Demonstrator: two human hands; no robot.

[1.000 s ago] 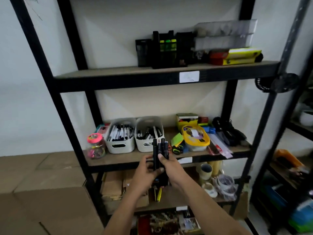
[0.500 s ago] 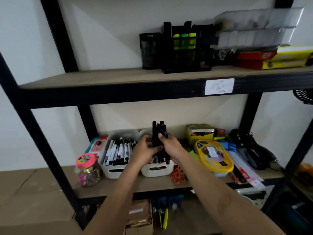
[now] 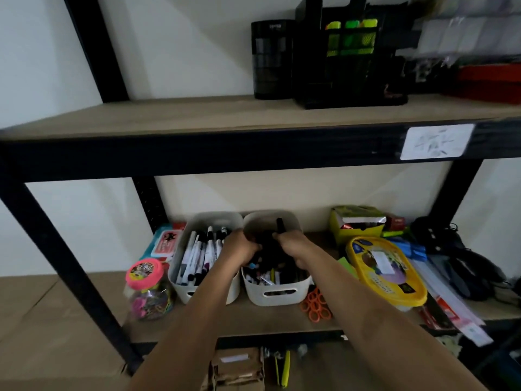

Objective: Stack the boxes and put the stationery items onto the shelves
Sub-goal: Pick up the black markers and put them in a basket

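Black markers (image 3: 275, 244): clutched as a bunch, down inside the right-hand white bin (image 3: 275, 294) on the middle shelf (image 3: 253, 317); one tip poking up above the knuckles.
Left hand (image 3: 241, 248): curled round the bunch from the left side, over the bin's left rim.
Right hand (image 3: 294, 246): curled round the same bunch from the right, close against the left hand.
Right-hand white bin: already part filled with dark pens and markers; handle slot facing forward.
Left-hand white bin (image 3: 197, 289): just beside the other, touching or nearly so; packed with white-barrelled markers leaning back.
Pink-lidded jar (image 3: 146, 289): left of the bins, near the shelf's front edge, full of coloured bits.
Orange rings (image 3: 315, 304): lying loose on the shelf, right of the bins.
Yellow-lidded tub (image 3: 386, 269): further right, tilted.
Upper shelf (image 3: 169, 114): carried a black mesh cup (image 3: 272, 59) and a black organiser (image 3: 352, 60) with green highlighters.
Cardboard boxes (image 3: 42, 328): left of the rack, lower down.
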